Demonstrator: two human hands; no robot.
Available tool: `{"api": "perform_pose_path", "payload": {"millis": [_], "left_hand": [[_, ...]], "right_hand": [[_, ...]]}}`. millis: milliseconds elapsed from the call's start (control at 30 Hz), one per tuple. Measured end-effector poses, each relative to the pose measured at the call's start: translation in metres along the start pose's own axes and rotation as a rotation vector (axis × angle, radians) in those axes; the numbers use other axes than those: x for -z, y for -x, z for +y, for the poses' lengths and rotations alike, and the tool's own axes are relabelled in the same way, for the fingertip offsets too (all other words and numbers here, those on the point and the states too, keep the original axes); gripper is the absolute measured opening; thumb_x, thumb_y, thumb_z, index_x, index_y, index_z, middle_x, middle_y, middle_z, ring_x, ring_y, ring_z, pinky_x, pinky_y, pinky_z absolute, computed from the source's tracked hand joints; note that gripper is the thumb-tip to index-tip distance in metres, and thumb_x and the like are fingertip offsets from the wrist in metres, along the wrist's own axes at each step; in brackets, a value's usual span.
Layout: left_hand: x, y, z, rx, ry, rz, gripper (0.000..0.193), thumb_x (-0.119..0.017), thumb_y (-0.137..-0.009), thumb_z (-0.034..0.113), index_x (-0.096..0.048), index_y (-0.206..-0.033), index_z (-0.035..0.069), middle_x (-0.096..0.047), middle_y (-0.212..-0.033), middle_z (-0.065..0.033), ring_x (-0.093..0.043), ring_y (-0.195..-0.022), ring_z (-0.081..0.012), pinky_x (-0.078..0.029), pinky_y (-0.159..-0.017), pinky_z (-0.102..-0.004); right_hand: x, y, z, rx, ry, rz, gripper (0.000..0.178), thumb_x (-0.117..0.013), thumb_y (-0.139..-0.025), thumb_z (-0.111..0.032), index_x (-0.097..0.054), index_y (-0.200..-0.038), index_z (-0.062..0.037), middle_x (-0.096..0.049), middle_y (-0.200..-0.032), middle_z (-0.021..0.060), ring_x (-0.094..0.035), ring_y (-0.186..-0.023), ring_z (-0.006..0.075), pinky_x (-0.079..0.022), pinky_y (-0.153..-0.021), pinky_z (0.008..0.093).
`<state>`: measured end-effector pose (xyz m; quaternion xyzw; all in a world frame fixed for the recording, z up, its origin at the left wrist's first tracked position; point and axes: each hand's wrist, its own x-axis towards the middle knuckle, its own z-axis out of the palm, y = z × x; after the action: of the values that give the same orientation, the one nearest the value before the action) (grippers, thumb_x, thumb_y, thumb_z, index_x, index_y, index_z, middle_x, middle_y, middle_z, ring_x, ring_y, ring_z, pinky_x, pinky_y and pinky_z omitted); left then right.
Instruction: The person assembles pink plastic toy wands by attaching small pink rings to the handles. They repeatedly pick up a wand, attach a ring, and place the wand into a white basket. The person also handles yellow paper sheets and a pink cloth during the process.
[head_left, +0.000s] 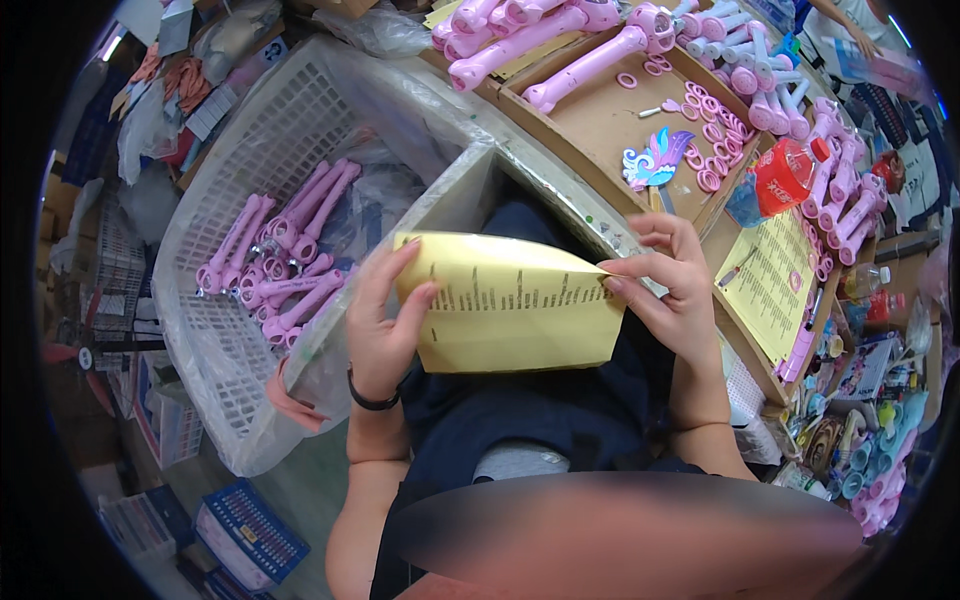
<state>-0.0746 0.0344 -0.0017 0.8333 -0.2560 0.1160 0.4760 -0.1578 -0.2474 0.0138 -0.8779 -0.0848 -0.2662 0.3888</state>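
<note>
A yellow printed sheet [520, 335], bent along its upper part, is held over my lap between both hands. My left hand [388, 320] pinches its left edge, thumb in front and fingers behind. At the sheet's upper right corner, my right hand [665, 285] grips the paper between thumb and forefinger, the other fingers curled loosely. Just left of my left hand stands a white plastic basket [230, 385] lined with clear film, with several pink wand-like handles [295, 240] lying in it.
On the right, a cardboard tray [590, 125] holds pink rings [712, 130], a wing-shaped ornament [657, 158] and a pink handle. Beyond it lie more yellow sheets [770, 285], a bottle with a red label [790, 175] and piled pink handles. A blue-and-white box [250, 535] sits lower left.
</note>
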Motion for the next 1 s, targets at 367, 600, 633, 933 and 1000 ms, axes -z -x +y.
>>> {"api": "perform_pose_path", "payload": {"millis": [367,600,633,933,1000], "left_hand": [[-0.017,-0.034,0.031,-0.49,-0.231,-0.488,0.017,-0.071,-0.08,0.022,-0.064,-0.08,0.006,-0.064,-0.072,-0.0088,-0.064,-0.068,-0.0268,-0.051,-0.064,-0.0366],[0.035,-0.043,0.017,0.066,0.114,-0.765,0.021,-0.065,-0.089,0.024,-0.07,-0.083,0.005,-0.061,-0.063,-0.009,-0.059,-0.052,-0.0157,-0.047,-0.053,-0.0268],[0.037,-0.049,0.012,0.124,0.122,-0.773,0.023,-0.064,-0.09,0.025,-0.07,-0.084,0.004,-0.062,-0.062,-0.0082,-0.059,-0.052,-0.0132,-0.048,-0.052,-0.027],[-0.043,-0.039,-0.067,-0.284,-0.503,-0.689,0.016,-0.06,-0.085,0.019,-0.062,-0.091,0.004,-0.065,-0.084,-0.0142,-0.062,-0.083,-0.0326,-0.047,-0.076,-0.0434],[-0.074,-0.019,-0.066,-0.212,-0.258,-0.515,0.017,-0.055,-0.09,0.019,-0.061,-0.09,0.002,-0.063,-0.08,-0.0146,-0.06,-0.079,-0.0351,-0.046,-0.072,-0.0461]], "right_hand": [[-0.003,-0.005,-0.021,-0.067,-0.16,-0.143,0.005,-0.071,-0.076,-0.004,-0.07,-0.081,-0.0031,-0.062,-0.071,0.0076,-0.06,-0.067,0.0205,-0.046,-0.06,0.0303],[0.003,0.003,0.008,-0.665,-0.894,-0.187,0.019,-0.066,-0.088,-0.013,-0.068,-0.095,0.0045,-0.067,-0.084,0.0042,-0.06,-0.076,0.0093,-0.048,-0.068,0.0236],[-0.004,-0.001,0.017,-0.737,-0.993,-0.23,0.021,-0.066,-0.088,-0.015,-0.067,-0.097,0.0039,-0.067,-0.086,0.005,-0.061,-0.078,0.0094,-0.048,-0.07,0.0234],[-0.105,0.006,0.079,-0.468,-0.351,-0.285,0.02,-0.068,-0.085,-0.019,-0.068,-0.098,-0.0031,-0.062,-0.087,0.0067,-0.059,-0.08,0.0152,-0.046,-0.07,0.0265],[-0.112,0.012,0.081,-0.572,-0.54,-0.291,0.018,-0.068,-0.086,-0.017,-0.068,-0.1,-0.0049,-0.061,-0.087,0.005,-0.058,-0.078,0.0141,-0.045,-0.067,0.0271]]}}
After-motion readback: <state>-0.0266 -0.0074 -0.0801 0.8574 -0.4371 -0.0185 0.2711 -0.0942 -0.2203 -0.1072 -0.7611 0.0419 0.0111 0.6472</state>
